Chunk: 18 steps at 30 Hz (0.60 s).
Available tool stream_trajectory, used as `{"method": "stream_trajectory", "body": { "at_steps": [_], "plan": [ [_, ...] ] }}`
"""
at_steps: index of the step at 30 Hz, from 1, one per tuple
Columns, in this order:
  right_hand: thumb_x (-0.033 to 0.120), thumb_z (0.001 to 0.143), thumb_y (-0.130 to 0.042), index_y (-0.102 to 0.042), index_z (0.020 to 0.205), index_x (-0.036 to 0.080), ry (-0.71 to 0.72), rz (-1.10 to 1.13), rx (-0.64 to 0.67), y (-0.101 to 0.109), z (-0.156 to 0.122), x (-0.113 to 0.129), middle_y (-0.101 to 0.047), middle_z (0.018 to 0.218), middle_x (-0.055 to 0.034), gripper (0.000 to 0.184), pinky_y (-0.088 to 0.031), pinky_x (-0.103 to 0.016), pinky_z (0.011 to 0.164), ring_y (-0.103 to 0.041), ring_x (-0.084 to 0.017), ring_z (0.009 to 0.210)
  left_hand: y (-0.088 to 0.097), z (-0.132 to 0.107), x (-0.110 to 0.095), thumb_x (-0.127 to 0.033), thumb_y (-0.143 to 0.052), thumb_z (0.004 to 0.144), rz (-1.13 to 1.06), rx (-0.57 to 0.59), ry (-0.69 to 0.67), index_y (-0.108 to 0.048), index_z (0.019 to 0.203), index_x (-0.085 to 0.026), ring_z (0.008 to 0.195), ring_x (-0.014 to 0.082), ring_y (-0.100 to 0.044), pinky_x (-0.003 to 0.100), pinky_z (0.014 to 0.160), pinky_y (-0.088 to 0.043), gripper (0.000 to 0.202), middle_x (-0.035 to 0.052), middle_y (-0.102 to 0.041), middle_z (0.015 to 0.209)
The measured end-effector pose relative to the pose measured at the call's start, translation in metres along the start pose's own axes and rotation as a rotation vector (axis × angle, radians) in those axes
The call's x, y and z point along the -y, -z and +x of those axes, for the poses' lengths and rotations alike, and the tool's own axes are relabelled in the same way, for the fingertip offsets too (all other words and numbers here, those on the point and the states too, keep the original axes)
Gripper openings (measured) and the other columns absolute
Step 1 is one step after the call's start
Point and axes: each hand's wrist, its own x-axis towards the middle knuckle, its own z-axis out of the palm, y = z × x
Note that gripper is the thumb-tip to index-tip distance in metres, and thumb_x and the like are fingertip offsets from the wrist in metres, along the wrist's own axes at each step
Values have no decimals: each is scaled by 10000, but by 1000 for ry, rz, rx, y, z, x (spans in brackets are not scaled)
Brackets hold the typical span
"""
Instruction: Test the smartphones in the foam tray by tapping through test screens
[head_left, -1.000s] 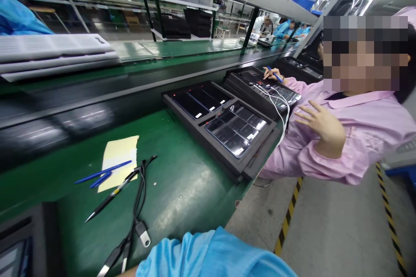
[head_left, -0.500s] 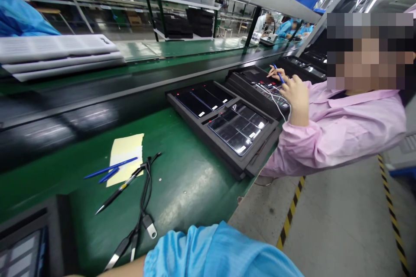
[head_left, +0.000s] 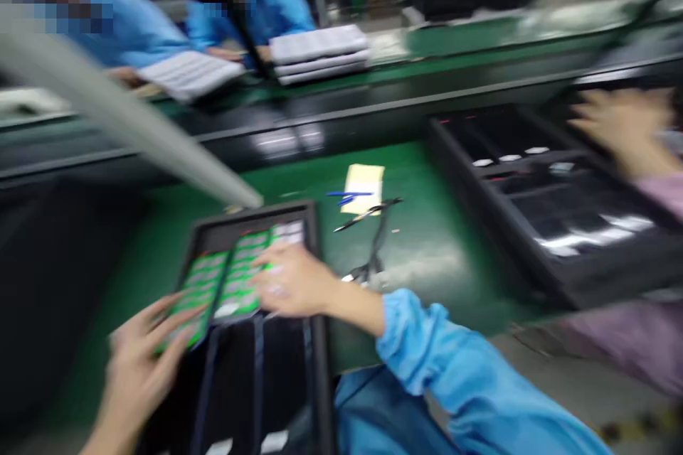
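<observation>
A black foam tray (head_left: 321, 341) holds several phones in slots. Two phones in its far row show bright green screens, the left green phone (head_left: 205, 274) and the middle green phone (head_left: 246, 263); the one on the right is mostly covered. My left hand (head_left: 139, 352) reaches over the left green phone, fingers spread, its fingertips at the lower part of the screen. Over the far right slot lies my right hand (head_left: 293, 281), fingers stretched out, touching or just above the phones there; motion blurs them. Dark-screened phones (head_left: 235, 377) fill the near row.
Pens (head_left: 355, 195) lie on a yellow paper (head_left: 368, 181) beside black cables (head_left: 378, 245). Another foam tray of phones (head_left: 533, 178) stands at right, near a co-worker's hand (head_left: 629, 124). A grey post (head_left: 160, 135) slants behind my tray. Co-workers in blue sit across the conveyor (head_left: 373, 124).
My view has swung left from the neighbouring co-worker to my own tray. Both my hands are now visible over the phones, where only my right sleeve and part of a forearm showed before.
</observation>
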Motion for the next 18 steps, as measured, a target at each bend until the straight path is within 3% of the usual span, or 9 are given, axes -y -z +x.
{"method": "stream_trajectory", "body": {
  "at_steps": [1,3,6,12,18],
  "plan": [
    [378,1027,-660,-789,1075,261,-14,49,-62,2,-3,0,-791,1217,-26,181,-526,-363,1112,-666,-194,1187,8,-15,3,-533,-493,1067,-34,-69,17,-790,1112,-415,1321,367,-612,704,1162,-466,323,-1,-680,1390],
    [297,1075,-541,-769,1164,223,-47,163,-142,-1,-7,-10,-755,1268,-112,256,-496,-504,1118,-614,-275,1246,15,-30,8,-492,-527,1044,-76,-75,86,-820,1163,-290,1333,370,-611,645,1172,-476,375,98,-682,1388],
    [262,1097,-497,-739,1249,220,-97,257,-171,-9,-10,-24,-715,1285,-154,290,-432,-609,1120,-556,-335,1284,14,-34,16,-404,-522,1076,-82,-124,149,-812,1232,-255,1328,320,-601,571,1172,-492,361,122,-666,1413],
    [296,1108,-498,-729,1223,251,-178,158,-157,-8,-17,-22,-713,1295,-108,262,-415,-577,1147,-578,-315,1287,18,-54,15,-323,-540,1081,-35,-232,211,-805,1237,-245,1344,314,-558,548,1150,-507,317,135,-642,1394],
    [300,1110,-495,-734,1217,255,-179,140,-150,-9,-16,-21,-713,1281,-103,266,-420,-574,1142,-577,-312,1279,19,-55,-7,-256,-579,1049,-7,-204,83,-795,1245,-255,1294,308,-571,534,1135,-510,291,122,-654,1398]
  ]
}}
